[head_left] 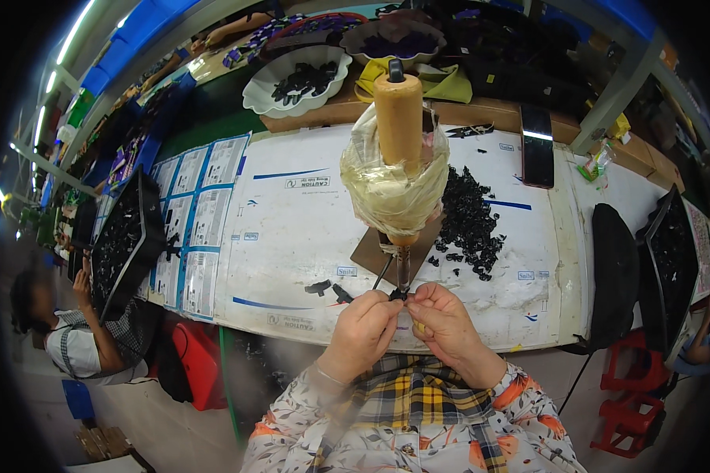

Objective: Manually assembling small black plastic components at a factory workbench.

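My left hand [361, 329] and my right hand [450, 322] meet at the table's near edge, fingertips pinched together. Between them sits a small black plastic part [399, 294], mostly covered by the fingers. Right above it ends the metal rod [403, 264] of an upright tool with a wooden handle [398, 118] and a body wrapped in yellowish plastic film [393, 185]. Whether the rod touches the part, I cannot tell. Two loose black parts [319, 288] lie left of my hands. A heap of small black pieces [469, 225] spreads to the tool's right.
A brown plate [368, 251] lies under the tool. Behind are a white scalloped bowl [252, 93] of black parts, cutting pliers [472, 130] and a phone [536, 150]. Black trays [140, 244] flank the table. At left sits a co-worker [95, 339]; red stools [627, 418] stand at right.
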A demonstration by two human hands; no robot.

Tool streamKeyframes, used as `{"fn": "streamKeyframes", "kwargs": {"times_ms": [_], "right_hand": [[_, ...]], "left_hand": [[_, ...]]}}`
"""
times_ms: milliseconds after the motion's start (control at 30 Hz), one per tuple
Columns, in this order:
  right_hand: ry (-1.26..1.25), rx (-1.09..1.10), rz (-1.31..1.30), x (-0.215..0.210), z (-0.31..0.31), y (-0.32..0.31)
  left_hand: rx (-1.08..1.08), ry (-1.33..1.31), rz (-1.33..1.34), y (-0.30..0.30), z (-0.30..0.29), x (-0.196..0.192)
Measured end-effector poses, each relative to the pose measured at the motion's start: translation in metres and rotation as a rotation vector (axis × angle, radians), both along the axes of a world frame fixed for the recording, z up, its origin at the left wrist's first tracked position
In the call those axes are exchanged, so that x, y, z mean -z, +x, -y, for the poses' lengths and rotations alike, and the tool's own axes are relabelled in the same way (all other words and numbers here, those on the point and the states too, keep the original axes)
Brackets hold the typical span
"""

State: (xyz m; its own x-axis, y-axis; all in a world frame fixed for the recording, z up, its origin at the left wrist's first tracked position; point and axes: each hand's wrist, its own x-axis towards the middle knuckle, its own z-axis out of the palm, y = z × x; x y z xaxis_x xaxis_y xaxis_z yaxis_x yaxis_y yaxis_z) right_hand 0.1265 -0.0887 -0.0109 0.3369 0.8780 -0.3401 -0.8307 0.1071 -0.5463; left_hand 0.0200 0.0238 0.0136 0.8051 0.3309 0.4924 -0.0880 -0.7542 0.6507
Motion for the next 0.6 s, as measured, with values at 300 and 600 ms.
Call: {"fn": "streamKeyframes", "kwargs": {"times_ms": [300,600], "right_hand": [[0.044,-0.005,0.009,-0.0018,0.0004,0.0021],[0.038,0.006,-0.006,-0.0032,0.0008,0.0018]], "left_hand": [[-0.004,0.005,0.008,0.0016,-0.0013,-0.0044],[-0.005,0.023,0.018,-0.0012,-0.0016,-0.0025]]}}
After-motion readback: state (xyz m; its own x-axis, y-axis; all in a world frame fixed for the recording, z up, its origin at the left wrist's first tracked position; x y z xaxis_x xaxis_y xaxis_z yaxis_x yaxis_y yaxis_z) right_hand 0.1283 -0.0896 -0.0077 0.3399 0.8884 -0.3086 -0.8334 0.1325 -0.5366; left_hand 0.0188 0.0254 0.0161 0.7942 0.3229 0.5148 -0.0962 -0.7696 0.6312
